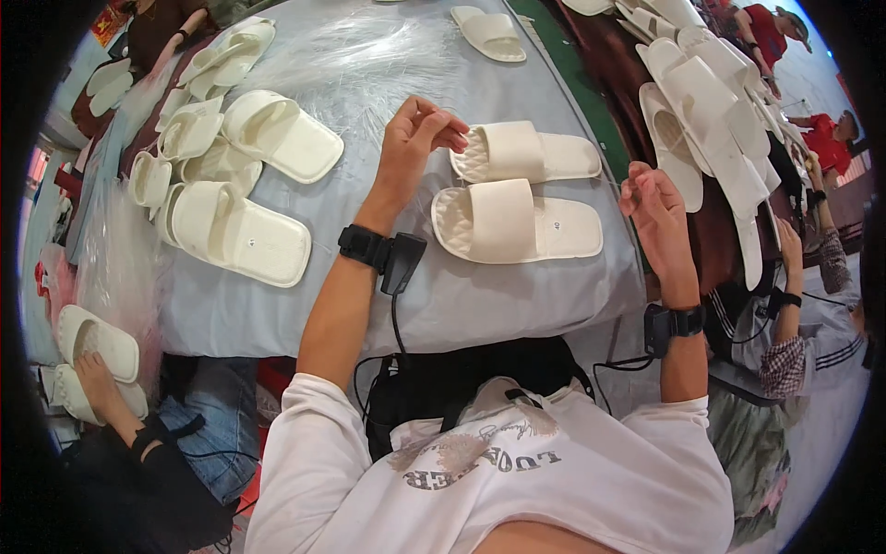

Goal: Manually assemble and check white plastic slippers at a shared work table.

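Pair of cream slippers [517,189] lies side by side on table [434,305]. Left hand [417,138] touches far slipper's toe, fingers curled, grasping nothing; right hand [653,205] loosely curled, empty. Step judged: aligning the pair; next needs a grip on both

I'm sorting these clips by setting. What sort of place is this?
Probably a footwear workshop or packing line. Many identical cream slides lie on a grey-covered table, a pair of slides sits by the left hand and right hand, more are stacked, and other people work close by.

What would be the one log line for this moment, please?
left hand: touching far slipper | right hand: empty, raised | near slipper: flat on table
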`<state>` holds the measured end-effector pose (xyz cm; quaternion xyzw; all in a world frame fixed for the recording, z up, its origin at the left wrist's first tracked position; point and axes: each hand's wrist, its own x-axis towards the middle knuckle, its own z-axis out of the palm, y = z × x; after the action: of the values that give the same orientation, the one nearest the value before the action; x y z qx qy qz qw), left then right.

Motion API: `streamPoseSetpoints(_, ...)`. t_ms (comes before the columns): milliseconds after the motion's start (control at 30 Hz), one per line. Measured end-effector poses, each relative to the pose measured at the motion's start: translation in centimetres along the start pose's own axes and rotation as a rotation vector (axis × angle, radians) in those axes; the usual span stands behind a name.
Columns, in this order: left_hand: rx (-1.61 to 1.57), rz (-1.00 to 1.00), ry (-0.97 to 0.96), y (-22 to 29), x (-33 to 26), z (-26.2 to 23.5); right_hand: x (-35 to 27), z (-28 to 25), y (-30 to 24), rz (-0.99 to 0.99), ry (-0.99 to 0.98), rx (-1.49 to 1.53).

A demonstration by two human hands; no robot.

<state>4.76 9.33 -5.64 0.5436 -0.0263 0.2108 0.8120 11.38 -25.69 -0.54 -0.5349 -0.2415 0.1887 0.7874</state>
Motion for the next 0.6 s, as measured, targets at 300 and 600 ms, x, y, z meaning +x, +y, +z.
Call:
streamPoseSetpoints(300,0.389,-0.211,-0.410,3.6,-0.3,-2.4,0.4,-0.3,-0.5,0.039,-0.202,-0.480)
streamPoseSetpoints(600,0.404,-0.245,-0.619,4.1,-1.0,-2.5,0.4,-0.8,-2.1,0.057,-0.456,-0.777)
